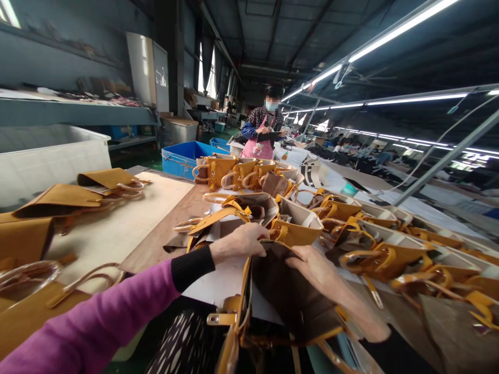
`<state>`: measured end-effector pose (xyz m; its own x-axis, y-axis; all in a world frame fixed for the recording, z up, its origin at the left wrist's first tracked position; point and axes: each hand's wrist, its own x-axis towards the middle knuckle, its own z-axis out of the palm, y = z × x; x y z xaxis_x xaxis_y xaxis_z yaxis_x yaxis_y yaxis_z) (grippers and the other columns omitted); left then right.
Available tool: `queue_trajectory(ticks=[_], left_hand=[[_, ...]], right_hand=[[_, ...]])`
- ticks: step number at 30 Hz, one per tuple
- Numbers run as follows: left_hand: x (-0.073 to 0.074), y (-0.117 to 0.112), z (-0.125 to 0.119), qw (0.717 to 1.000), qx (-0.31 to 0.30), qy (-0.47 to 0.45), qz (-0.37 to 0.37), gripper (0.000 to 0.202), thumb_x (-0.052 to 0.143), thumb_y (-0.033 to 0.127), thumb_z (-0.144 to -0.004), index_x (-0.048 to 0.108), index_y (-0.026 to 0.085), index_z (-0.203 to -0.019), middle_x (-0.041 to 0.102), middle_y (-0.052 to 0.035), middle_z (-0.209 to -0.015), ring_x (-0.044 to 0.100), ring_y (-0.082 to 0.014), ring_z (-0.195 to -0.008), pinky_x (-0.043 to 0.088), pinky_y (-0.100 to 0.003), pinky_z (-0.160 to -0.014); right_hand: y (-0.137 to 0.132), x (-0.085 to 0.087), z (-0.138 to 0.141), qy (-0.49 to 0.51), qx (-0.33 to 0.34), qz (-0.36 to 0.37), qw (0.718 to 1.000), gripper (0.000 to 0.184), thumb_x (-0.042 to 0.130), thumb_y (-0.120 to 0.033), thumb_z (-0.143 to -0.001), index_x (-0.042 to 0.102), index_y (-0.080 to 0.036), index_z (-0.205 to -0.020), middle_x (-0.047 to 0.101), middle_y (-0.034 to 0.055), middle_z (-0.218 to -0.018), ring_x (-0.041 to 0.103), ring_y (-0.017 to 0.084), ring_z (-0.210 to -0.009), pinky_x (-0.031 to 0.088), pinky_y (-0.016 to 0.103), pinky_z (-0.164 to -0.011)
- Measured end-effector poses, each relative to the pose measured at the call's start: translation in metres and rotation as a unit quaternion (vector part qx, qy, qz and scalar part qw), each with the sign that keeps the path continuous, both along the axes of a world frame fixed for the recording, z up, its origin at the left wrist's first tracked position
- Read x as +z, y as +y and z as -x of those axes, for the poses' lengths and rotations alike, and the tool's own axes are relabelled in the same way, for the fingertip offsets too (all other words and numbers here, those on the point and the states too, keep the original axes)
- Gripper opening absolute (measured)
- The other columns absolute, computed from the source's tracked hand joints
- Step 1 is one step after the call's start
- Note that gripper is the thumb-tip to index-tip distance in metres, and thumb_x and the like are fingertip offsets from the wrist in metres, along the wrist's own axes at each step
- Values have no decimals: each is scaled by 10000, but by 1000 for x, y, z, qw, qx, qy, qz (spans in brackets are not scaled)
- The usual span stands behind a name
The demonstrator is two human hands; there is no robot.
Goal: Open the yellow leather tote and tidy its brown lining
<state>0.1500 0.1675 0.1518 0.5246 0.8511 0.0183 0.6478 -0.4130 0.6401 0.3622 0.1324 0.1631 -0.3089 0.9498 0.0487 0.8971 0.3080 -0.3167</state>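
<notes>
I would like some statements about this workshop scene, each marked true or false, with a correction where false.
1. Both hands touch the open bag nearest the camera. True: the left hand and the right hand are at its rim.
2. The left sleeve is green. False: it is purple with a black cuff.
3. Many yellow bags lie on the table to the right. True.
4. The crate behind the table is red. False: it is blue.

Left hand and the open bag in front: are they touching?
Touching. The head view shows the left hand with its fingers curled over the top rim of the open bag, no gap between them.
</notes>
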Motion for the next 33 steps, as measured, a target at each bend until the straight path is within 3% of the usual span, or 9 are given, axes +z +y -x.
queue_trajectory(ticks=[4, 7, 11, 13, 15, 17, 25, 33], left_hand=[[-1, 20, -5, 996, -75, -43, -9, 199, 643, 188, -681, 677, 169, -876, 588, 28, -719, 529, -137, -676, 348, -219, -571], [4, 31, -23, 992, -111, 9, -58, 181, 647, 164, -673, 672, 170, -852, 611, 5, -738, 556, -171, -726, 383, -241, -619], [8, 17, -46, 980, -102, 31, -167, 331, 507, 37, -680, 618, 178, -958, 639, -58, -931, 582, -218, -858, 424, -279, -681], [5, 5, -52, 968, -153, -13, -199, 403, 466, 2, -685, 575, 186, -1027, 620, -60, -1031, 575, -200, -933, 442, -275, -763], [2, -3, -54, 953, -220, -51, -203, 370, 469, 5, -710, 564, 190, -1016, 604, -40, -1062, 564, -171, -978, 437, -254, -845], [1, -6, -53, 944, -250, -62, -205, 316, 471, 12, -732, 571, 186, -976, 596, -27, -1056, 562, -154, -981, 429, -241, -880], [12, -13, -46, 935, -257, 10, -245, 193, 484, 75, -810, 580, 187, -934, 579, -22, -1038, 575, -142, -903, 454, -231, -814], [19, -26, -51, 916, -224, 137, -302, 158, 417, 89, -853, 561, 150, -878, 570, -65, -999, 551, -161, -862, 466, -273, -784]], right_hand=[[-19, 17, -2, -28, -29, 44, 998, 161, 522, -261, -779, 578, -220, -633, 656, -3, -699, 576, 180, -684, 340, 258, -594], [-35, 24, 0, -90, -92, 57, 990, 193, 512, -277, -787, 540, -213, -608, 631, 11, -645, 537, 170, -605, 298, 270, -547], [-46, 12, -6, -89, -120, 53, 987, 178, 475, -291, -801, 607, -213, -709, 648, 49, -677, 556, 190, -617, 306, 278, -533], [-47, 2, -11, -58, -125, 44, 990, 195, 461, -288, -801, 640, -214, -782, 665, 57, -719, 588, 203, -670, 334, 278, -558], [-46, -5, -15, -42, -143, 53, 987, 212, 463, -288, -796, 655, -210, -842, 673, 56, -749, 608, 209, -722, 354, 280, -596], [-46, -8, -16, -42, -160, 74, 983, 222, 465, -288, -792, 656, -203, -866, 672, 55, -763, 615, 212, -750, 358, 283, -621], [-45, -3, -15, -34, -187, 83, 978, 220, 462, -311, -802, 649, -222, -876, 672, 62, -792, 623, 236, -817, 353, 292, -625], [-42, -4, -11, -51, -195, 88, 976, 234, 447, -328, -830, 650, -216, -865, 697, 84, -847, 646, 264, -876, 348, 298, -618]])
